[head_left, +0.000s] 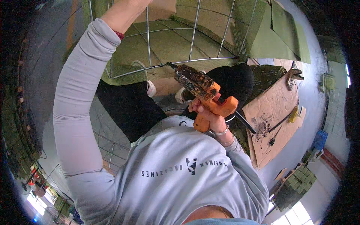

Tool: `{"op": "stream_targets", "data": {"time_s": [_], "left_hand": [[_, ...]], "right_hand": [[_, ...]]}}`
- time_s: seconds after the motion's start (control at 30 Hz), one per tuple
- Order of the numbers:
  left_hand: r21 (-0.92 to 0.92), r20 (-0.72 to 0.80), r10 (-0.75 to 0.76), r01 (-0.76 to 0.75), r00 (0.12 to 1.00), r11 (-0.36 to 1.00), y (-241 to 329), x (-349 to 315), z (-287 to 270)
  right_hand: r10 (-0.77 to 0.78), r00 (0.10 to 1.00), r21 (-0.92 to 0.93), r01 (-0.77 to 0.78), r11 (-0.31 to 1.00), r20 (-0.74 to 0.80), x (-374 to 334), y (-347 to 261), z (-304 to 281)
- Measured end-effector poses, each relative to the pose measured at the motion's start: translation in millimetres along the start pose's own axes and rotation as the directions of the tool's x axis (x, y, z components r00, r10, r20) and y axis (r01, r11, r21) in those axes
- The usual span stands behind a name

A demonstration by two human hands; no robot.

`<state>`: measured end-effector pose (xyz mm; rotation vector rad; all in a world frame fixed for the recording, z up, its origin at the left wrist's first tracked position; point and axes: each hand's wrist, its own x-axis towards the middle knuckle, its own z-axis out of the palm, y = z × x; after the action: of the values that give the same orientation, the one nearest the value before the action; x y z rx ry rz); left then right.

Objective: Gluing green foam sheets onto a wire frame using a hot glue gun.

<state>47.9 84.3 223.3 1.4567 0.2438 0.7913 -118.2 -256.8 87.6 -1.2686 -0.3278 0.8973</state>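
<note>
My right hand is wrapped round the handle of an orange hot glue gun. Its front end is crusted with black glue, and a black glue stick sticks out at the back. The gun's nozzle meets the lower wire of a metal wire frame, where a dark blob of glue shows. Green sheet material lines the frame. My left arm reaches up along the frame's left side; only the base of my left hand shows at the top edge, its fingers out of the picture.
To my right, a cardboard sheet spattered with black glue lies over a dark plastic crate. On it rest a yellow-handled tool and a stained metal piece. Farther right are a blue bin and stacked green pieces.
</note>
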Motion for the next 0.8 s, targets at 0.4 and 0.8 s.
{"op": "stream_targets", "data": {"time_s": [0.4, 0.8], "left_hand": [[-0.026, 0.018, 0.01, -0.01, 1.0, 1.0, -2, -1, 7], [0.026, -0.006, 0.036, -0.035, 0.999, 0.999, -2, -2, 8]], "right_hand": [[0.01, 0.998, -0.051, -0.006, 0.999, 0.065, 8, -7, 23], [-0.006, 0.997, -0.087, 0.012, 0.996, 0.076, 8, -7, 20]]}}
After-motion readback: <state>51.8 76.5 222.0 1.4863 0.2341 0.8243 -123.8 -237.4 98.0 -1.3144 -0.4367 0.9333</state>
